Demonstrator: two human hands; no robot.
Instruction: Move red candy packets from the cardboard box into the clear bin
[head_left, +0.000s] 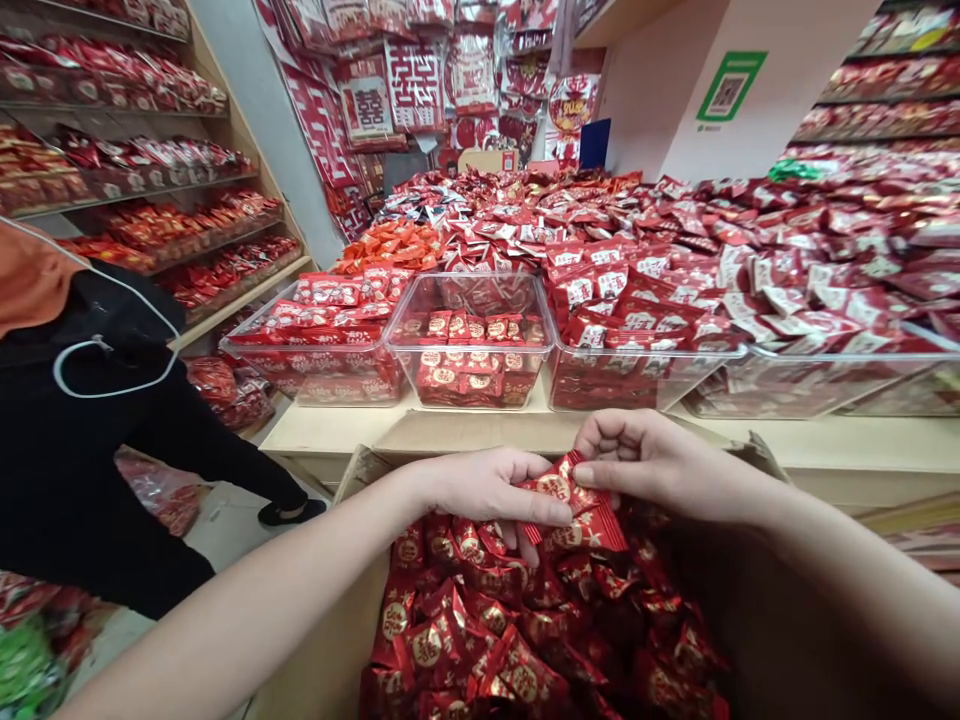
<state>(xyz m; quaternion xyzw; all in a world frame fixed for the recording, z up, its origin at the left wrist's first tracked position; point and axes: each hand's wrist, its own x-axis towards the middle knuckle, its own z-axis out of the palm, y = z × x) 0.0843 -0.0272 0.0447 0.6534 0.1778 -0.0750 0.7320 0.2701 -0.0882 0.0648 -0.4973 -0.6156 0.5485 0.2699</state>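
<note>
You are standing at a long pale bench [337, 430] that is carrying rows of clear plastic bins heaped with red wrapped sweets. The middle bin [471, 340], straight ahead and far from you, is sitting only partly filled; the bins to its left and right are piled above their rims. A person in black [90, 450] is standing at the near left, well apart from your arms.

Nearest to you, an open cardboard carton [360, 475] is holding a loose mass of small red foil packets [480, 630], each printed with a gold roundel and crimped at both ends.

Your left hand [487, 485] and right hand [652, 460] are meeting over the carton's far edge. Each grip is closing, fingers curled, on the same small bunch of packets [574, 510]; the thumbs are pressing from above.

Risks from here, as a judgement:
- The foil is looking glossy and slick, so packets at the bunch's edge are likely to be slipping out and dropping back into the carton or onto the floor.
- Both hands are sharing one bunch; pulling apart unevenly could be tearing a crimped end.
- The neighbouring heaps are standing high, so a brushing sleeve or wrist could be starting a slide.
</note>
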